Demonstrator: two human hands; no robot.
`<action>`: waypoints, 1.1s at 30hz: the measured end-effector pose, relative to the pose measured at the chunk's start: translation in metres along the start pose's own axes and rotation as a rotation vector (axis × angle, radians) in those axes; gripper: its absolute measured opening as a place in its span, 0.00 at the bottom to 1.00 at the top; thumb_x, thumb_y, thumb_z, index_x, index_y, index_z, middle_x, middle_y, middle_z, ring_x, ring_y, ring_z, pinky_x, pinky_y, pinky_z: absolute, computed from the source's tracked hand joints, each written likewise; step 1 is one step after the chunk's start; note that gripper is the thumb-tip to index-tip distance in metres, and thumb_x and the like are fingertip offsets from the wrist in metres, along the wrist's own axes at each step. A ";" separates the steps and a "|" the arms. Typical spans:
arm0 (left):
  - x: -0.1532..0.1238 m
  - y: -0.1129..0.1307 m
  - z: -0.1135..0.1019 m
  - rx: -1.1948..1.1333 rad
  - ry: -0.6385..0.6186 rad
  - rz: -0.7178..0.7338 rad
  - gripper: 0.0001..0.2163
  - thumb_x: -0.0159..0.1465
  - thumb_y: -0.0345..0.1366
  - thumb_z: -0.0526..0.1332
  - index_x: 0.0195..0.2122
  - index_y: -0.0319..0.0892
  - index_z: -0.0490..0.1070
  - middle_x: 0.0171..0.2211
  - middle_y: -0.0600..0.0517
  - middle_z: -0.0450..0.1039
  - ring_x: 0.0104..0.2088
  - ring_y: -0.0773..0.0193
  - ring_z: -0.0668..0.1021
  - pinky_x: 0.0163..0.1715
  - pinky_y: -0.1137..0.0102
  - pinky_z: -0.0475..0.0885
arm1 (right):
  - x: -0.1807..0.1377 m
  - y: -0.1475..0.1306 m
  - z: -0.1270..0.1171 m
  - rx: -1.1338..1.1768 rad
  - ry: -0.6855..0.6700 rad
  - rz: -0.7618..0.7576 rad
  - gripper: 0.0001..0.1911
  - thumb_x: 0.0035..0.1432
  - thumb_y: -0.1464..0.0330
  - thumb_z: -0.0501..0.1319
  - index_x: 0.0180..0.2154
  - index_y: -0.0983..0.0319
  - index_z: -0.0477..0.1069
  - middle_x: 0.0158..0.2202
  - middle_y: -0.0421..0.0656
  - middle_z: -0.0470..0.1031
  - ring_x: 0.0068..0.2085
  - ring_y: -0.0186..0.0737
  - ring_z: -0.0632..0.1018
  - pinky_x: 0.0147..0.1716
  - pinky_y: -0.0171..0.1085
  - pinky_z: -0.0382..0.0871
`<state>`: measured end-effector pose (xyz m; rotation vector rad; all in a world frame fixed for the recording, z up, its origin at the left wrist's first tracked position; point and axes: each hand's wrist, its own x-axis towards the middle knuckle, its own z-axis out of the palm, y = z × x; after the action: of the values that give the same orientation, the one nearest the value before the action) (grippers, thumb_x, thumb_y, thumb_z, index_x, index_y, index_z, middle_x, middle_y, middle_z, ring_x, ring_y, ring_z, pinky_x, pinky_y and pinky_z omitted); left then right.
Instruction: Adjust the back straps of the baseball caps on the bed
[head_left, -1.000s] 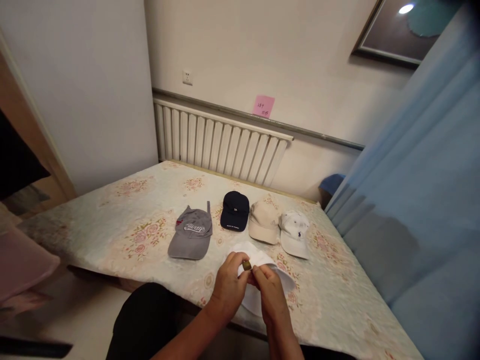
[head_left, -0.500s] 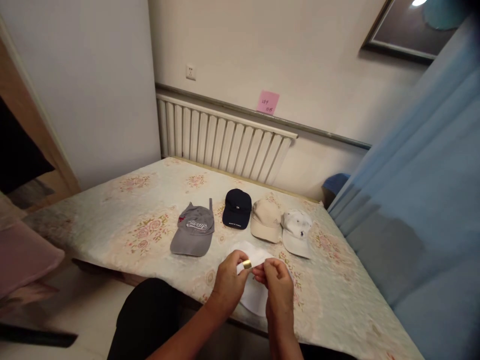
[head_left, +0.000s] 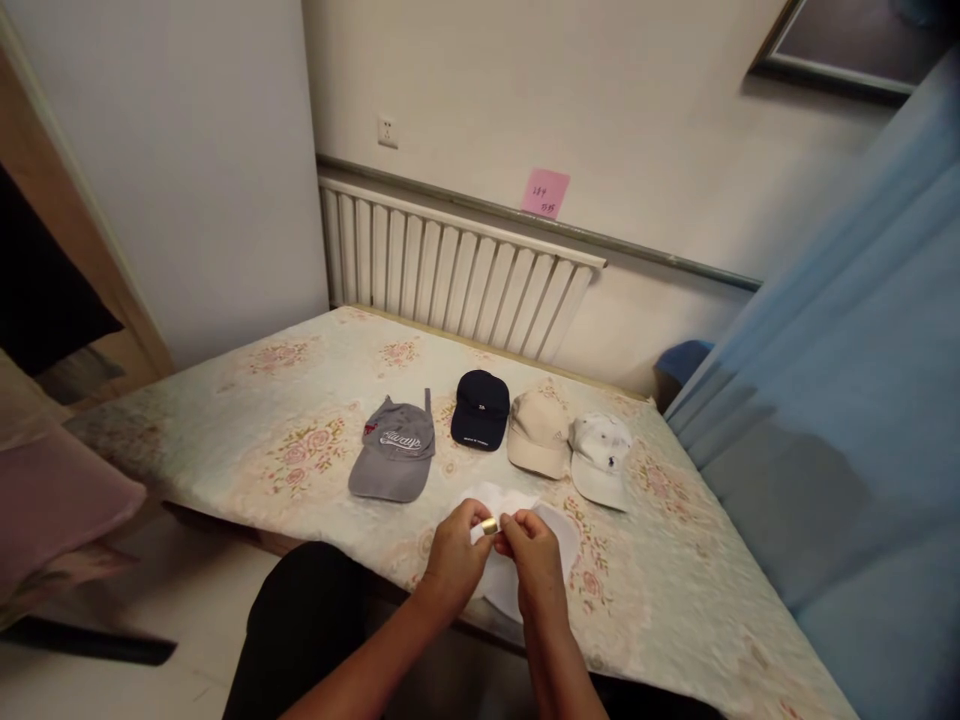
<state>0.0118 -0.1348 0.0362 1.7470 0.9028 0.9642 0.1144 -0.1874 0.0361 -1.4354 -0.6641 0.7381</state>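
Note:
My left hand [head_left: 454,552] and my right hand [head_left: 537,560] meet over a white cap [head_left: 559,535] lying at the near edge of the bed. Both hands pinch at a small brass buckle [head_left: 490,526] on the cap's back strap, the left holding the buckle, the right pinching the strap beside it. Beyond them lie a grey cap [head_left: 393,459], a navy cap [head_left: 480,409], a beige cap [head_left: 537,432] and a white cap with a small logo [head_left: 602,457] in a row.
The caps lie on a bed with a floral cover [head_left: 292,440]. A white radiator [head_left: 457,270] runs along the far wall under a pink note [head_left: 545,193]. A blue curtain [head_left: 847,400] hangs at the right. A pink cushion [head_left: 60,505] sits at the left.
My hands have stayed on the buckle, the right fingers closing in nearer to it. The view has shifted a little, so everything sits slightly higher and to the right.

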 end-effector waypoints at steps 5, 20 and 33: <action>-0.002 -0.007 0.001 -0.044 -0.018 -0.027 0.03 0.54 0.30 0.58 0.29 0.43 0.65 0.27 0.55 0.69 0.31 0.65 0.73 0.33 0.72 0.65 | 0.002 0.009 0.001 -0.028 0.015 0.029 0.11 0.48 0.64 0.61 0.21 0.60 0.61 0.19 0.33 0.63 0.23 0.33 0.68 0.26 0.34 0.65; -0.005 -0.027 -0.001 -0.045 -0.024 -0.006 0.03 0.54 0.30 0.57 0.30 0.42 0.66 0.29 0.54 0.71 0.32 0.64 0.75 0.35 0.71 0.67 | -0.001 0.017 0.004 -0.077 0.067 0.045 0.06 0.41 0.69 0.59 0.22 0.59 0.60 0.18 0.32 0.62 0.23 0.32 0.66 0.21 0.31 0.60; -0.005 -0.014 -0.005 -0.460 -0.097 -0.359 0.08 0.56 0.40 0.58 0.29 0.41 0.63 0.20 0.57 0.68 0.22 0.68 0.72 0.24 0.73 0.63 | 0.001 0.021 0.004 0.059 0.023 0.103 0.11 0.44 0.66 0.63 0.23 0.59 0.59 0.18 0.33 0.67 0.21 0.38 0.75 0.25 0.37 0.70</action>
<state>0.0029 -0.1333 0.0236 1.1837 0.8190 0.7674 0.1104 -0.1844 0.0152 -1.4297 -0.5490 0.8137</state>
